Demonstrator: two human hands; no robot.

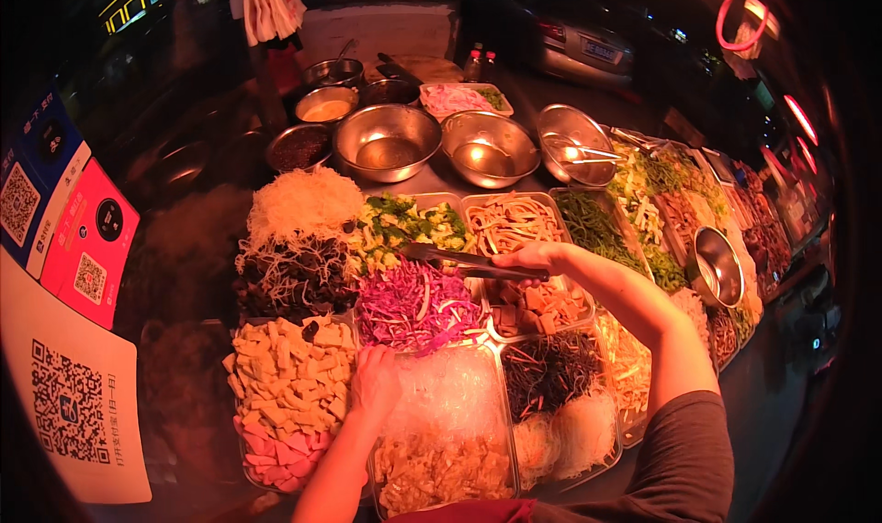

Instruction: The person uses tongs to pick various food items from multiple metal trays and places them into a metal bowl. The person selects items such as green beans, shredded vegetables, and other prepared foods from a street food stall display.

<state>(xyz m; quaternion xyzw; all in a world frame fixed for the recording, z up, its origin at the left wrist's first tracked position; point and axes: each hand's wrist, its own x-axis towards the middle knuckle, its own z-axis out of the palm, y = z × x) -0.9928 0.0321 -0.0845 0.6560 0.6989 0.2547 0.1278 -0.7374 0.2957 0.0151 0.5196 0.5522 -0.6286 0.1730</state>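
My right hand [537,260] is closed around a pair of dark tongs [450,257]. Their tips point left, over the line where chopped green broccoli [409,220] meets shredded purple cabbage [418,303]. My left hand [377,381] is at the near left edge of the cabbage, fingertips down among the tray rims; what they touch is hidden. Right of it sits a tray of clear jelly-like strips [450,385] with brownish pieces at its near end. Cut tofu-like chunks [289,362] fill the tray to its left. Reddish-brown slices [533,307] lie just below my right hand.
Steel bowls [388,143] stand in a row behind the trays, one with tongs [588,156] in it. Pale noodles [308,206] are heaped at the left. Another steel bowl [717,266] rests on the food trays at the right. Payment signs [78,413] stand at the far left.
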